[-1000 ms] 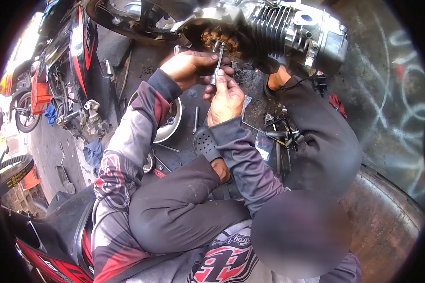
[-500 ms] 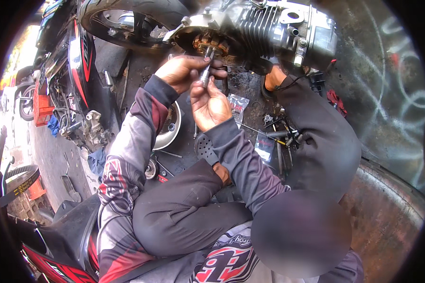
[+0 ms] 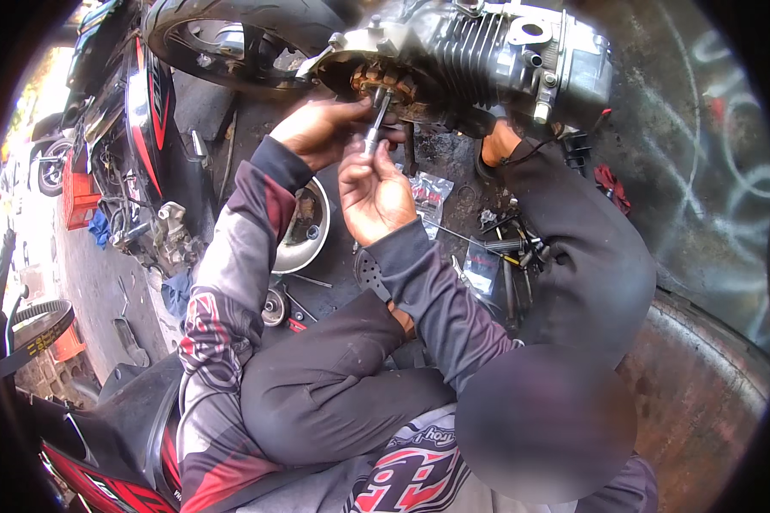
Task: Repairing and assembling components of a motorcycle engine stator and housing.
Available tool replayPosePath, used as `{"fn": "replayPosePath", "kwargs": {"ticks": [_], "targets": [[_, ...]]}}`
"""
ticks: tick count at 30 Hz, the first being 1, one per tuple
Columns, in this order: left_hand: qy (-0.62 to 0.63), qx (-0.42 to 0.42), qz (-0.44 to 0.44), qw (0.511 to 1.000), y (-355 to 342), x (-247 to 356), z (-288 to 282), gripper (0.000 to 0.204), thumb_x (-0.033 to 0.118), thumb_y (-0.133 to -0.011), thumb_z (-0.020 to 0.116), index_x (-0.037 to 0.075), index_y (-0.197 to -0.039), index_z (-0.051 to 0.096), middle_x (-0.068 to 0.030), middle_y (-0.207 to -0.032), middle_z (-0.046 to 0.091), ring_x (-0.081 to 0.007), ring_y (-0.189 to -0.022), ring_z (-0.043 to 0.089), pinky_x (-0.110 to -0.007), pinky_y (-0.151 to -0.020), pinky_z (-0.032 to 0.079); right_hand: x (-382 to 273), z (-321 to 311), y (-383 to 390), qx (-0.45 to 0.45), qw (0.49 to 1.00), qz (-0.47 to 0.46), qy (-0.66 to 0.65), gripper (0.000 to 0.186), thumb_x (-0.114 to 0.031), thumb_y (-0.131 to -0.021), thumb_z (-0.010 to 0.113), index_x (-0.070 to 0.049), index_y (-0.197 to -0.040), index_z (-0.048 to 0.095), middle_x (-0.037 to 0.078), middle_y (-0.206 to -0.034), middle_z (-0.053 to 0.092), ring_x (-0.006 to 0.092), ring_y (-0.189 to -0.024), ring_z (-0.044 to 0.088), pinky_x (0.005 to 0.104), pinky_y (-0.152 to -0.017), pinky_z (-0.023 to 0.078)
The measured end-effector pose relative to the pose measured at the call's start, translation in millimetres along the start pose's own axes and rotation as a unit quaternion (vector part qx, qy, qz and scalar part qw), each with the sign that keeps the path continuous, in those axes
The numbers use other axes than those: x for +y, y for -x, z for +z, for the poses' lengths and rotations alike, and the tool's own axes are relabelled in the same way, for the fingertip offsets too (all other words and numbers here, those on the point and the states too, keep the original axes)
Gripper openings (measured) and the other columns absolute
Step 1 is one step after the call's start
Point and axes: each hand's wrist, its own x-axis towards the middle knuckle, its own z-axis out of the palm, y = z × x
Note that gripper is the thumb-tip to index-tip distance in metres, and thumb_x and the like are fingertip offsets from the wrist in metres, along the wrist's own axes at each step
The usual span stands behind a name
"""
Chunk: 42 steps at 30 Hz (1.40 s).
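A metal driver tool [image 3: 375, 124] stands tip-up against the motorcycle engine's [image 3: 479, 60] open side. The right hand [image 3: 372, 192] is closed around its handle; the left hand [image 3: 325, 128] curls at its shaft. Below-left, a metal bowl [image 3: 304, 227] holds small parts.

We sit on a dark, oil-stained concrete floor [image 3: 231, 111] strewn with small tools [image 3: 509, 265] and a metal bowl [image 3: 304, 227]. A grimy wall [image 3: 701, 154] with pale scrawled marks rises at right. Parked motorcycles [image 3: 137, 128] line the left, where bright daylight falls on the street [image 3: 26, 231]
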Motion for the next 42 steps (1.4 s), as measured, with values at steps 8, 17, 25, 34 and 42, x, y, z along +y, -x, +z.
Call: {"fn": "replayPosePath", "kwargs": {"ticks": [8, 17, 25, 34, 42], "targets": [[-0.022, 0.140, 0.049, 0.989, -7, -11, 6, 0.021, 0.008, -0.091, 0.066, -0.007, -0.106, 0.062, -0.0169, -0.094, 0.069, -0.0203, -0.081, 0.069, -0.029, -0.071, 0.059, 11, 8, 9, 0.069, 0.969, -0.141, 0.190, 0.028, -0.027, -0.101, 0.053, -0.005, -0.119, 0.055, 0.008, -0.108, 0.060, 0.0182, -0.091, 0.063, 0.0275, -0.080, 0.055], [-0.020, 0.012, -0.013, 1.000, -9, -8, 5, 0.031, 0.019, -0.098, 0.056, -0.009, -0.111, 0.057, -0.0180, -0.115, 0.062, -0.0294, -0.107, 0.064, -0.037, -0.087, 0.056, -5, -12, -9, -0.084, 0.982, 0.096, -0.139, 0.022, -0.021, -0.099, 0.056, -0.001, -0.107, 0.054, 0.006, -0.088, 0.055, 0.0116, -0.073, 0.054, 0.0226, -0.066, 0.051], [-0.167, 0.112, 0.054, 0.978, -1, -7, 20, 0.029, 0.022, -0.096, 0.060, -0.006, -0.101, 0.064, -0.0204, -0.101, 0.070, -0.0232, -0.087, 0.070, -0.030, -0.075, 0.058, 14, 12, 0, 0.001, 0.996, -0.062, 0.070, 0.026, -0.028, -0.097, 0.060, -0.004, -0.108, 0.057, 0.003, -0.083, 0.052, 0.0098, -0.066, 0.049, 0.0228, -0.060, 0.045], [-0.205, 0.005, 0.013, 0.979, 13, -8, -26, 0.031, 0.019, -0.099, 0.054, -0.005, -0.118, 0.060, -0.0168, -0.106, 0.069, -0.0150, -0.086, 0.066, -0.024, -0.072, 0.053, 10, -19, 15, -0.006, 0.978, 0.004, 0.209, 0.032, -0.036, -0.101, 0.051, -0.005, -0.110, 0.057, 0.004, -0.090, 0.057, 0.0132, -0.074, 0.053, 0.0274, -0.065, 0.045], [-0.321, 0.148, -0.037, 0.935, 15, -126, -78, 0.029, 0.025, -0.094, 0.063, 0.000, -0.109, 0.066, -0.0062, -0.097, 0.071, -0.0129, -0.082, 0.066, -0.027, -0.071, 0.052, -112, -81, 35, 0.123, 0.750, -0.061, 0.647, 0.031, -0.020, -0.097, 0.061, 0.003, -0.117, 0.058, 0.006, -0.091, 0.066, 0.0082, -0.067, 0.054, 0.0227, -0.059, 0.045]]}}
